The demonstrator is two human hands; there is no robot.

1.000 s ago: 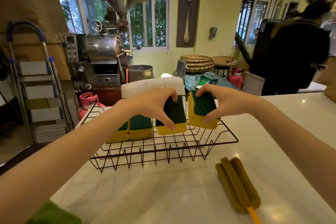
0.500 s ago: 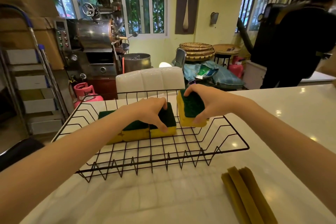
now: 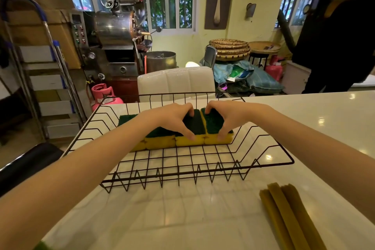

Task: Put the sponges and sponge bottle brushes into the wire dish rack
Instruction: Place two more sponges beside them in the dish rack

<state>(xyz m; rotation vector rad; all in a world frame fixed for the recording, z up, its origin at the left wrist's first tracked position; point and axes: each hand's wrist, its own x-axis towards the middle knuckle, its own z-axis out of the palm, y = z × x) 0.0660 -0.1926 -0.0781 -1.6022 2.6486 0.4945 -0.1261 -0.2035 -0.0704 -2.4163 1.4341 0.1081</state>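
I have both hands down inside the wire rack (image 3: pixel 263 160), each one closed over a sponge. My left hand (image 3: pixel 172 118) grips the third sponge (image 3: pixel 192 130) in the row, fingers hooked over its far edge and thumb pressed on the yellow front face. My right hand (image 3: pixel 229 116) holds the fourth sponge (image 3: pixel 215 128) the same way, thumb against its front. These two sponges sit side by side and touch each other, green scrub side up, yellow foam facing me.

To the left of them, two more sponges (image 3: pixel 160 138) lie flat on the rack floor in the same line, partly hidden behind my left forearm; the row of four runs across the middle of the rack, closer to its far wall than to the near, zigzag edge.

The rack stands on the pale glossy bench (image 3: pixel 182 219). Near the rack's front right corner, apart from it, the bottle brushes (image 3: pixel 288 213) lie on the bench with their olive sponge heads pointing toward the rack; I count three heads pressed together, and their handles run out of view at the bottom.

Beyond the rack's far wall I see the white padded back of a chair (image 3: pixel 176 81), and farther left of that a pink gas cylinder (image 3: pixel 103 95) on the floor.
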